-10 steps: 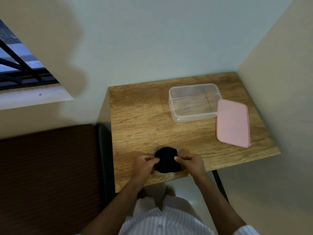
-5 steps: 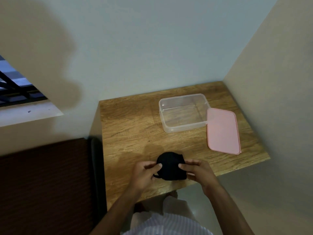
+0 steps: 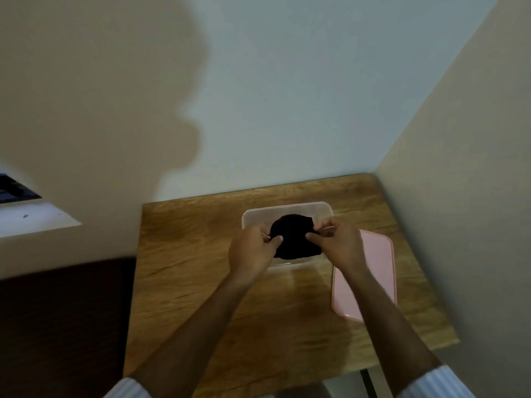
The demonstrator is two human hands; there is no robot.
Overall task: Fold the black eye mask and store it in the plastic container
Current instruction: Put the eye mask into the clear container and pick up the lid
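Folded black fabric eye mask (image 3: 293, 237): a rounded, bunched dark bundle, held over the open mouth of the container, pinched at its two sides; whether its underside touches the container floor cannot be told

Left hand (image 3: 252, 252): closed on the mask's left edge, thumb and fingertips pressed into the cloth, knuckles toward the camera; forearm runs down to the lower left of the frame

Right hand (image 3: 339, 245): closed on the mask's right edge in a thumb-and-finger pinch, the other fingers curled above; forearm runs down to the lower right, crossing in front of the lid

Clear rectangular plastic container (image 3: 287, 209): open-topped, rounded corners, standing upright toward the back of the table; the far rim and left corner show, the near wall is partly hidden by both hands and the mask

Flat pink rectangular plastic lid (image 3: 376, 271): lies on the table just right of the container, its long side running toward the viewer, near end partly covered by the right forearm

Wooden table (image 3: 186, 254): brown grained top, set into a corner between two pale walls (image 3: 287, 110)

Striped light shirt cuffs (image 3: 431, 383): visible at both wrists along the bottom edge

Dark brown surface (image 3: 63, 326): left of the table, blurred
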